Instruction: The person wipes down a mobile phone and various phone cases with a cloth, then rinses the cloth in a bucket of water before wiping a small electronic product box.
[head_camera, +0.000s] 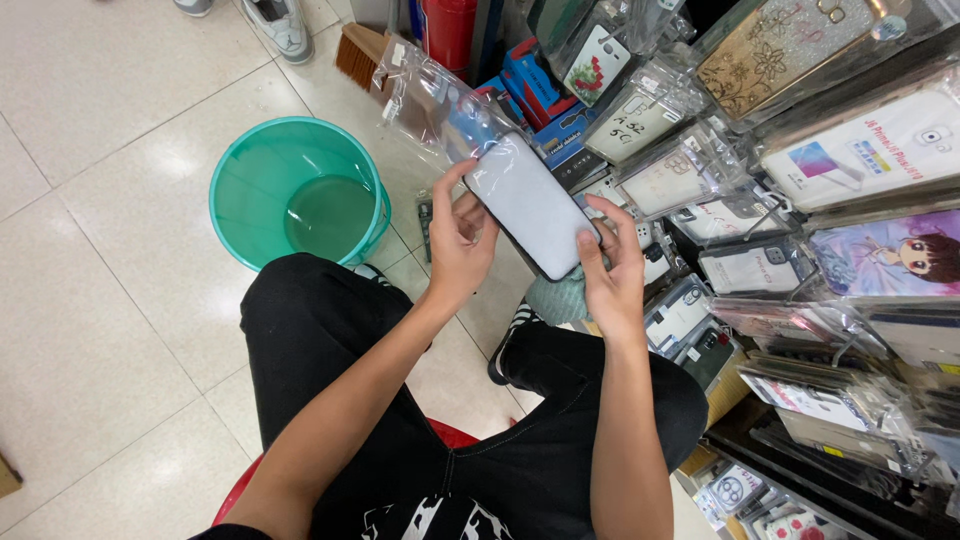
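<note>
Both hands hold a phone case (530, 203) with a black rim and a pale frosted face, tilted above my knees. My left hand (460, 240) grips its upper left end, thumb on the edge. My right hand (612, 268) holds the lower right end, thumb pressed on the face. A crumpled clear plastic sleeve (430, 95) hangs off the case's far end. A grey-green cloth (558, 298) shows just under the case, near my right hand.
A teal plastic bucket (240, 190) with a little water stands on the tiled floor to the left. Racks of packaged phone cases (850, 150) fill the right side. I sit on a red stool (450, 434). Someone's shoes (280, 22) are at top.
</note>
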